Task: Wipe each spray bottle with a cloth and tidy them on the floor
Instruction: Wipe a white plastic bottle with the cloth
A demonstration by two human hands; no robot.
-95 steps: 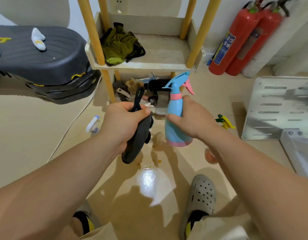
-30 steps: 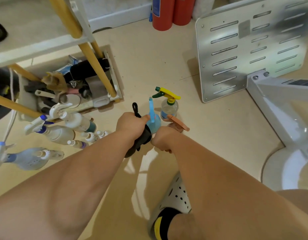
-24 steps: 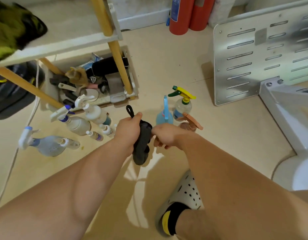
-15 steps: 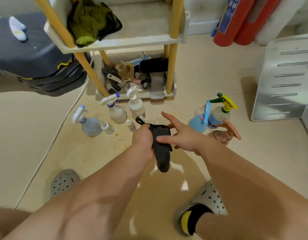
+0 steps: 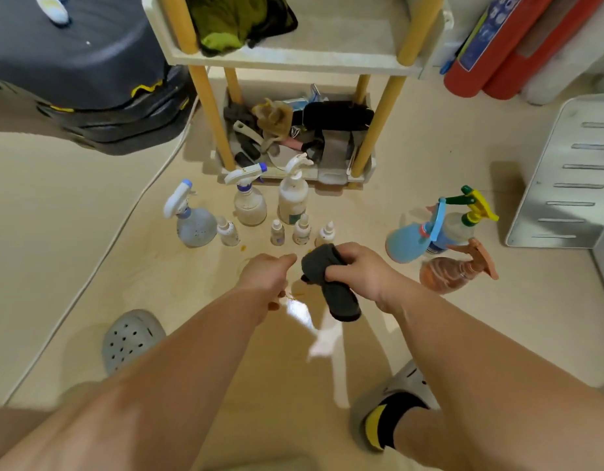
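Note:
My right hand (image 5: 356,271) grips a dark grey cloth (image 5: 331,283) that hangs down over the floor. My left hand (image 5: 266,275) is beside it, fingers loosely curled, holding nothing. On the right stand a light blue spray bottle (image 5: 407,243), a clear one with a yellow-green trigger (image 5: 463,215) and a brown one (image 5: 446,271). Ahead of my hands stand a bluish bottle (image 5: 192,220), two white-trigger bottles (image 5: 249,198) (image 5: 294,195) and several small dropper bottles (image 5: 302,229).
A wooden shelf unit (image 5: 294,59) with a cluttered bottom tray (image 5: 327,176) stands behind the bottles. Red fire extinguishers (image 5: 490,49) lean at the back right, a metal plate (image 5: 565,171) at right, black stacked steps (image 5: 83,69) at left. A white cable (image 5: 100,260) crosses the floor.
The light blue bottle was set down beside the yellow-trigger bottle. The cloth passed from my left hand to my right, and my view swung back toward the bottles by the shelf.

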